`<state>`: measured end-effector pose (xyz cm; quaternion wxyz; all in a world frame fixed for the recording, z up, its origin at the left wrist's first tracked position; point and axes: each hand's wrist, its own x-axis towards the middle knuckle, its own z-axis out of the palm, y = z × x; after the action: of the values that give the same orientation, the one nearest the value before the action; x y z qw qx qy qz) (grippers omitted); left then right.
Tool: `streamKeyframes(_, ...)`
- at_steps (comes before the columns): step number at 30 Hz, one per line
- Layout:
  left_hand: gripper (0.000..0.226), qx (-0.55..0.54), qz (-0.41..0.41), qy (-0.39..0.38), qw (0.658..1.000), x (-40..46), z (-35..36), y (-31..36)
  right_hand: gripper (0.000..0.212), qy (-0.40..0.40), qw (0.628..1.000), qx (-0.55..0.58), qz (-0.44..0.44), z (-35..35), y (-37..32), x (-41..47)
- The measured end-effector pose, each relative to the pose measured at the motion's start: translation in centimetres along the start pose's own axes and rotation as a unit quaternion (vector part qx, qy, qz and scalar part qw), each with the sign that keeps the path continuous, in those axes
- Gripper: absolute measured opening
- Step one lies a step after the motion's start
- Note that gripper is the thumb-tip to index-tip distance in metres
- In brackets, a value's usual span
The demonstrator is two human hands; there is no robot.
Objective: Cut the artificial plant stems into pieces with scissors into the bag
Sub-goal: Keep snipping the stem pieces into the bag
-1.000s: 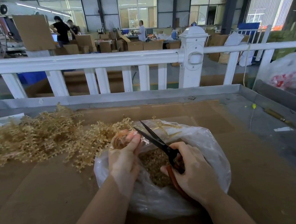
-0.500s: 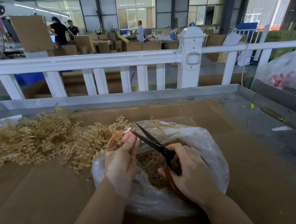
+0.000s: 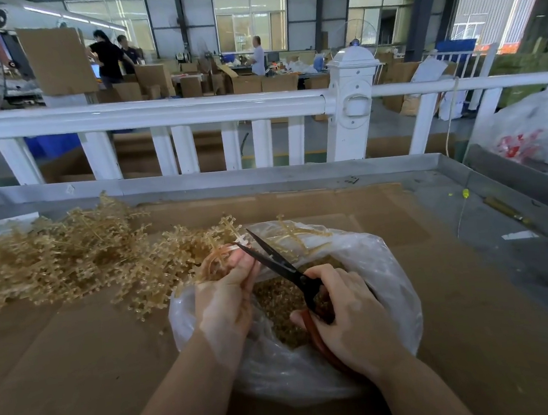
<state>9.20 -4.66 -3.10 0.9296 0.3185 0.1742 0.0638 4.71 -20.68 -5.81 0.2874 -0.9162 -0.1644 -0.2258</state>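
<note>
A clear plastic bag (image 3: 383, 263) lies open on the cardboard-covered table, with a heap of cut tan pieces (image 3: 279, 304) inside. My left hand (image 3: 223, 300) grips a bunch of tan artificial plant stems (image 3: 215, 259) over the bag's left rim. My right hand (image 3: 349, 321) grips black scissors with red handles (image 3: 280, 264). The blades are spread apart, and their tips sit at the stem ends just above my left fingers. A big pile of uncut stems (image 3: 61, 256) lies on the table to the left.
The table (image 3: 477, 287) has a raised metal rim, with a white fence (image 3: 155, 118) behind it. A large clear bag (image 3: 535, 136) bulges at the right edge. A yellow string and tag (image 3: 465, 193) lie at the right. People work among boxes far behind.
The scissors and both hands have shifted slightly up and left over the bag. The blades stay spread at the stem ends.
</note>
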Motion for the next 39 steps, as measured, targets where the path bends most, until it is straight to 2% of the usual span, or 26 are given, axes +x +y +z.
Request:
streamKeyframes(2,0.058,0.011,0.007,-0.001,1.000,0.1,-0.1,0.0,0.050,-0.002,1.000,0.001,0.000,0.0,0.0,0.0)
streamKeyframes(5,0.058,0.024,0.013,-0.011,1.000,0.2,-0.1,-0.2,0.052,-0.003,1.000,0.002,0.001,0.1,0.1,0.0)
streamKeyframes(12,0.016,0.037,0.002,-0.030,0.999,0.3,-0.6,-0.4,0.048,-0.013,1.000,-0.008,-0.003,0.1,0.1,0.3)
streamKeyframes(19,0.015,0.032,-0.002,-0.021,0.999,0.2,-0.5,-0.2,0.049,-0.040,0.999,-0.020,-0.004,0.1,0.1,0.5)
streamKeyframes(24,0.016,0.019,-0.003,-0.014,1.000,-0.7,0.2,0.1,0.048,-0.018,0.999,-0.047,-0.001,0.1,0.0,0.3)
streamKeyframes(31,0.017,0.018,-0.011,0.027,0.999,-1.1,0.5,0.3,0.053,-0.032,0.998,-0.048,-0.003,-0.2,-0.3,0.1)
streamKeyframes(35,0.030,0.019,-0.009,0.028,0.999,-1.0,0.5,0.3,0.052,-0.034,0.999,-0.042,-0.003,-0.2,-0.3,0.1)
streamKeyframes(39,0.024,0.021,-0.024,0.023,0.999,-1.1,0.5,0.3,0.051,-0.025,0.999,-0.036,-0.001,-0.2,-0.3,0.1)
